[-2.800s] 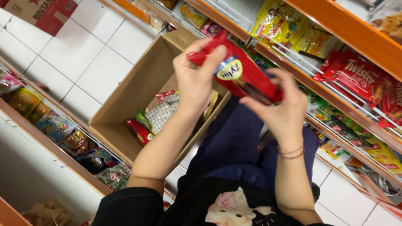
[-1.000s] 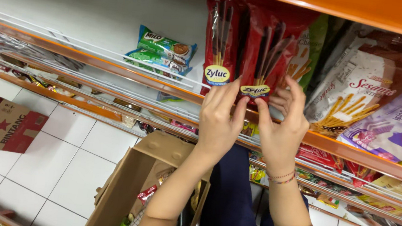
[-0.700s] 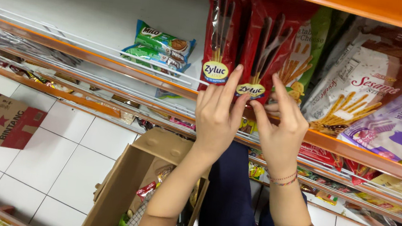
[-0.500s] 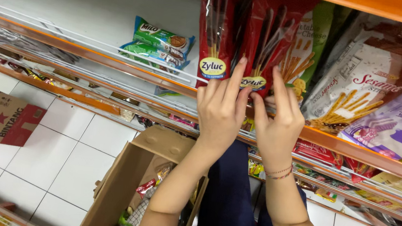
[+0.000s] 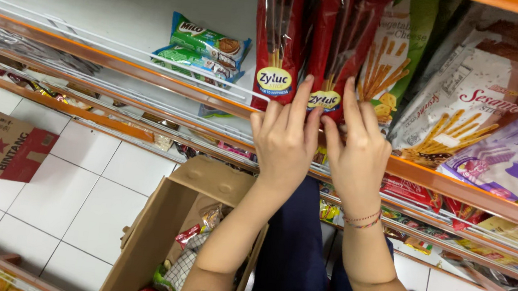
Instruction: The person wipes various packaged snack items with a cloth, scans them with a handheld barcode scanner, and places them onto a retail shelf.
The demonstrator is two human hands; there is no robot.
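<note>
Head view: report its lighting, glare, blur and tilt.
Head view: bright, even light with soft shadows; white glare streaks on the glossy red packs that the left hand and right hand touch; hands and packs are sharp, the box below slightly softer; the shelf rail runs slanted, so the frame is tilted, looking steeply down.

Shop, grocery aisle. Orange-edged shelves [image 5: 458, 183] with white wire rails [image 5: 92, 38], stocked with snack packets: red stick-biscuit packs [image 5: 278, 40], green wafer packs [image 5: 209, 39], purple bags [image 5: 517, 161]. Open cardboard restock box [image 5: 155, 237] on white tiled floor [image 5: 77, 191], more packets inside. Second carton [image 5: 5, 149] nearby.
</note>
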